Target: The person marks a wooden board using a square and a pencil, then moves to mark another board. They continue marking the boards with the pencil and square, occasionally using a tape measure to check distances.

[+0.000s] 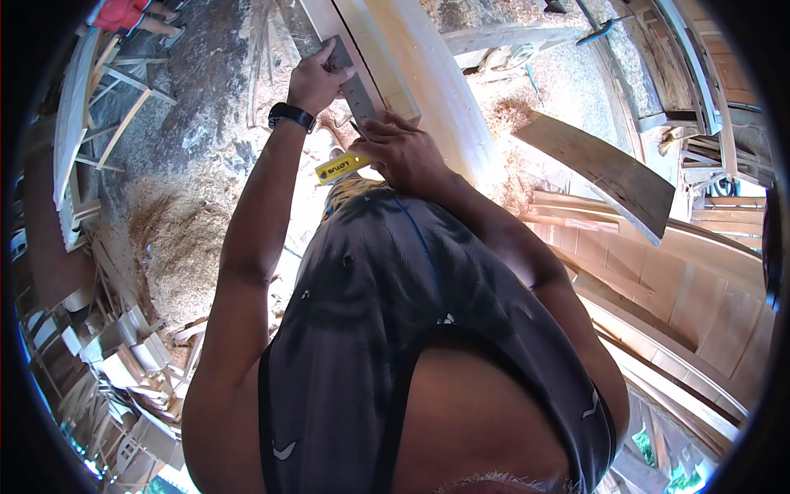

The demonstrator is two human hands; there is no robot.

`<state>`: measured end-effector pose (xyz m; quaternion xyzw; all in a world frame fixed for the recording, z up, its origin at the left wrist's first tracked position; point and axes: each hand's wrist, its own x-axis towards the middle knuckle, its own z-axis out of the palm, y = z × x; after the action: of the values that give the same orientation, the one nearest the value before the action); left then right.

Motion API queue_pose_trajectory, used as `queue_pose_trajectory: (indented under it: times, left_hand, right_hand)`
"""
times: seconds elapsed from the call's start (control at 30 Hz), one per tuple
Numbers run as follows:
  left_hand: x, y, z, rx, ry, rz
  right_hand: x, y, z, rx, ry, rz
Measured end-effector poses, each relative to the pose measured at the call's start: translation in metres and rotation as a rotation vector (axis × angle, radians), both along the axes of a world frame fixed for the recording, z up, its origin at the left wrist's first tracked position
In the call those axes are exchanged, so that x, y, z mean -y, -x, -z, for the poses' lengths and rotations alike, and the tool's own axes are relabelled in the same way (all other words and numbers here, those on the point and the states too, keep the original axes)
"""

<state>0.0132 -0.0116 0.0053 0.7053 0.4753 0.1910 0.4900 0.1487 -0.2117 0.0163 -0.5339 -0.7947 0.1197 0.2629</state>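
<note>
A: Fingers first: left hand [317, 81] is closed flat over the metal square [355, 89], pressing it to the pale plank [428, 78]. Right hand [403, 152] pinches something thin at its edge, can't tell what.

B: Yellow tape measure [342, 167] just below. I'd keep that square tight while marking.

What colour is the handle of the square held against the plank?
Yellow with dark lettering; the square's handle shows in the head view, just below the right hand.
</note>
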Motion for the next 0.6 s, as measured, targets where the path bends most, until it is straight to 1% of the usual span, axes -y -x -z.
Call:
queue_pose_trajectory:
  times: [0.6]
  left_hand:
    - [-0.001, 0.003, 0.008, 0.028, -0.049, -0.006]
  right_hand:
    - [0.001, 0.001, 0.002, -0.033, 0.013, 0.033]
